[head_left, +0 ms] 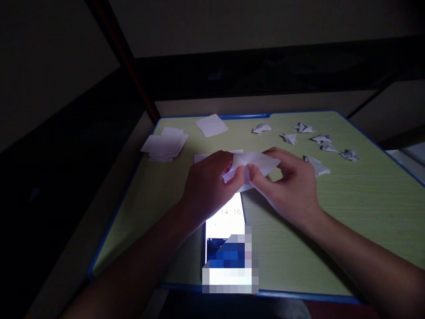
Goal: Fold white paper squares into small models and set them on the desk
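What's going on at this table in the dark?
A person pinches a partly folded sheet of white paper between the left hand and right hand, above a lit phone lying on a green table. A stack of flat paper squares sits far left; small folded paper shapes lie scattered far right.

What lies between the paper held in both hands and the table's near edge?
In the head view, a lit phone lies screen up on the table there, its far end hidden by the held paper.

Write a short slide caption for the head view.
Dimly lit: left hand and right hand pinch a white paper over a phone on a green table.
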### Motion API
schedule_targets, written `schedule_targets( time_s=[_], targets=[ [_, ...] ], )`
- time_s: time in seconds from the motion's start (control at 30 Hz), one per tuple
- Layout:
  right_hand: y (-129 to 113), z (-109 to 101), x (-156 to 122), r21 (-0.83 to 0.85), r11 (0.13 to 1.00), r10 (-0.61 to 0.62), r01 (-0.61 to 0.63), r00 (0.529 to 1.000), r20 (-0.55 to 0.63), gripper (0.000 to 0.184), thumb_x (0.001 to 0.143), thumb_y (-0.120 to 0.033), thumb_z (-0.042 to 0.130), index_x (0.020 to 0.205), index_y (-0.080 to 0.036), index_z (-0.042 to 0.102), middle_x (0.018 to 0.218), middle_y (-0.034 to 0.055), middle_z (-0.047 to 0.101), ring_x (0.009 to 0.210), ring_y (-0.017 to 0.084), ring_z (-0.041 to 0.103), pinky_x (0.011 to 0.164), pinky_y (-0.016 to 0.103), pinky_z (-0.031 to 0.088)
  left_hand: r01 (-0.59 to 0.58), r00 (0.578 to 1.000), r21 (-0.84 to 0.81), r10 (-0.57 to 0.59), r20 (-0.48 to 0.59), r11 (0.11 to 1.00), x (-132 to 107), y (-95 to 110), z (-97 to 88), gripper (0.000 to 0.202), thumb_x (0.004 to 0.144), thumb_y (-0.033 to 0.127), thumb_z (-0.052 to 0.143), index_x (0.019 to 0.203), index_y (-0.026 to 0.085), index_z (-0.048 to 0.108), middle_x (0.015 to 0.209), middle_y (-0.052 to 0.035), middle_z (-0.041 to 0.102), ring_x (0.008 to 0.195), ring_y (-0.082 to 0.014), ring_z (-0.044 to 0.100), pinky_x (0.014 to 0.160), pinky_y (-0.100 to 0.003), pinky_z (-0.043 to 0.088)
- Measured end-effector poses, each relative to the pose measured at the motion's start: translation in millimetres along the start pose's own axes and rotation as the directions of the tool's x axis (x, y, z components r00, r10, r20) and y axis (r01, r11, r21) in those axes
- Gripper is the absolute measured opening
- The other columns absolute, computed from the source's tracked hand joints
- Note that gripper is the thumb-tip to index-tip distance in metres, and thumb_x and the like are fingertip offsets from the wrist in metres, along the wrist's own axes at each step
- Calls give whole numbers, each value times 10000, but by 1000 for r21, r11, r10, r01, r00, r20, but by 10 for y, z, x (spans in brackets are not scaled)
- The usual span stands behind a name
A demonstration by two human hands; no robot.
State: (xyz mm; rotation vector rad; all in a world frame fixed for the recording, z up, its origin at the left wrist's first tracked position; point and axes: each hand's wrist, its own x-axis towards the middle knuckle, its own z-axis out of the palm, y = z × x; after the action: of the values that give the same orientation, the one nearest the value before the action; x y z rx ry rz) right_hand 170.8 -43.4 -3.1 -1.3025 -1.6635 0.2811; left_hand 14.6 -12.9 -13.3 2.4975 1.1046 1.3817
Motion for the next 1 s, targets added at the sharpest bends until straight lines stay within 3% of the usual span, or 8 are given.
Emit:
schedule_targets(
  time_s=[0.13, 0.5, 0.8, 1.0],
  targets=[
    [0, 7, -4, -53, 998, -39, 39, 999, -13, 105, 740, -188, 623, 650, -203, 571, 608, -4, 574, 549, 138, 506, 520, 281, 372, -5, 1000, 16, 5, 5, 1000, -9, 6, 18, 65, 771, 193, 613, 764, 159, 558, 652, 23, 587, 529, -74, 482, 472, -221, 358],
    [25, 17, -24, -36, 998, -51, 51, 999, -1, 27, 749, -183, 630, 728, -187, 614, 666, 0, 634, 583, 136, 555, 557, 274, 417, 83, 996, 90, -81, -24, 993, -11, -48, 10, 113, 747, 190, 591, 667, 165, 514, 583, 33, 521, 488, -73, 427, 449, -219, 326],
    [47, 45, -40, 82, 988, -136, 133, 990, 29, 93, 727, -111, 634, 795, -174, 643, 782, 26, 681, 705, 152, 617, 657, 300, 480, 206, 978, -88, -206, 2, 975, 2, -25, 9, 66, 755, 166, 587, 694, 149, 566, 577, 20, 602, 482, -73, 536, 440, -184, 386],
    [70, 52, -40, 138, 987, -84, 76, 995, 56, 165, 724, -96, 633, 862, -180, 668, 841, 24, 710, 766, 163, 644, 700, 310, 499, 304, 952, -244, -306, 34, 921, 17, 1, 17, 27, 749, 137, 586, 735, 155, 599, 626, 14, 658, 551, -89, 621, 491, -174, 464]
  ],
)
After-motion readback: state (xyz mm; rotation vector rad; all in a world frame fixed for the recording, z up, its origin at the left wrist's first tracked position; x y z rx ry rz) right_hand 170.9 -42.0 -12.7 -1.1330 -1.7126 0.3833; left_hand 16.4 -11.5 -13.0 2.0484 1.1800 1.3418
